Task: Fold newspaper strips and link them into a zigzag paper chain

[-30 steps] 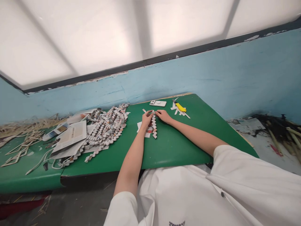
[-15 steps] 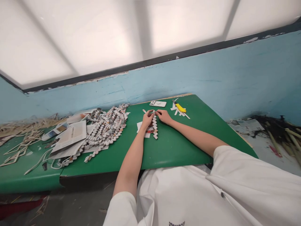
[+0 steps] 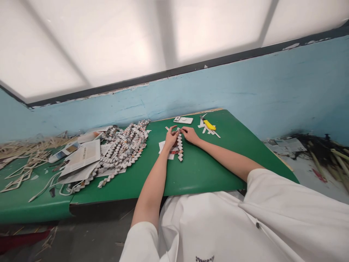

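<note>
A zigzag chain of folded paper (image 3: 180, 147) runs toward me over the green table (image 3: 201, 171). My left hand (image 3: 171, 137) is closed on the chain's far end from the left side. From the right, my right hand (image 3: 189, 134) pinches at the same end, its thumb and fingertips together. Under and beside my left hand lie paper sheets (image 3: 161, 146) with a red printed part. A small paper strip (image 3: 167, 128) lies just beyond my left fingers.
Behind my hands lies a white phone (image 3: 183, 120). A yellow cutter (image 3: 209, 125) rests on paper strips to the right. At left are a heap of folded paper chains (image 3: 122, 145), a booklet (image 3: 84, 155), a white cable (image 3: 43, 189) and thin wooden sticks (image 3: 35, 160).
The fingers of my left hand have lifted slightly at the chain's far end. My right hand and the chain have barely moved.
</note>
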A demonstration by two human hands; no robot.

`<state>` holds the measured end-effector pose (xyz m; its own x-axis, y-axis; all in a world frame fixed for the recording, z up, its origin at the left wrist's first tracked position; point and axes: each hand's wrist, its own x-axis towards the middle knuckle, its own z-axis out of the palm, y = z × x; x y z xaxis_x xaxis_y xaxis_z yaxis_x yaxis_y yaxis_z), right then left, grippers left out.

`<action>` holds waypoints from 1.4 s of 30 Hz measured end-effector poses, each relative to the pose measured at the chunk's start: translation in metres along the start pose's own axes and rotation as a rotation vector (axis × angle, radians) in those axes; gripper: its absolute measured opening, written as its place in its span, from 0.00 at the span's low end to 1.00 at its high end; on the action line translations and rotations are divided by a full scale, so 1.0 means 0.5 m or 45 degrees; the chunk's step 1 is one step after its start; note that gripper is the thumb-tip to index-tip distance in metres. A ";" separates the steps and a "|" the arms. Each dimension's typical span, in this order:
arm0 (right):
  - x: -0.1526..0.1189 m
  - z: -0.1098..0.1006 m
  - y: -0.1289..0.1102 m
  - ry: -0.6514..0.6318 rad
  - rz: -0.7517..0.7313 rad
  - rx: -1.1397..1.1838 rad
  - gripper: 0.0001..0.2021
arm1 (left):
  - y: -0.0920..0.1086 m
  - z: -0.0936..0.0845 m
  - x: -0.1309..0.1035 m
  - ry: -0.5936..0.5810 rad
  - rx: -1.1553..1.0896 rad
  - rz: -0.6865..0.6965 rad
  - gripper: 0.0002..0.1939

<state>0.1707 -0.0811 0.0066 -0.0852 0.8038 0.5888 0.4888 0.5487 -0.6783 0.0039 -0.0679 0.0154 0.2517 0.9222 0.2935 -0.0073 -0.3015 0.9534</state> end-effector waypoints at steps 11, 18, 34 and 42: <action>0.001 -0.002 0.003 0.000 0.039 0.050 0.21 | -0.007 -0.003 0.007 0.060 0.145 0.054 0.23; 0.010 0.001 0.015 -0.017 0.214 0.175 0.20 | 0.000 0.000 -0.003 -0.032 0.027 -0.108 0.24; 0.003 0.003 0.004 -0.021 0.073 0.365 0.17 | -0.006 0.000 0.000 0.097 -0.080 -0.344 0.20; 0.004 0.004 0.007 0.008 0.096 0.334 0.14 | 0.005 0.004 -0.003 0.034 0.142 -0.228 0.21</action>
<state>0.1704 -0.0771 0.0042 -0.0516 0.8437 0.5344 0.2518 0.5288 -0.8105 0.0054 -0.0706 0.0171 0.2133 0.9692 0.1231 0.1426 -0.1556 0.9775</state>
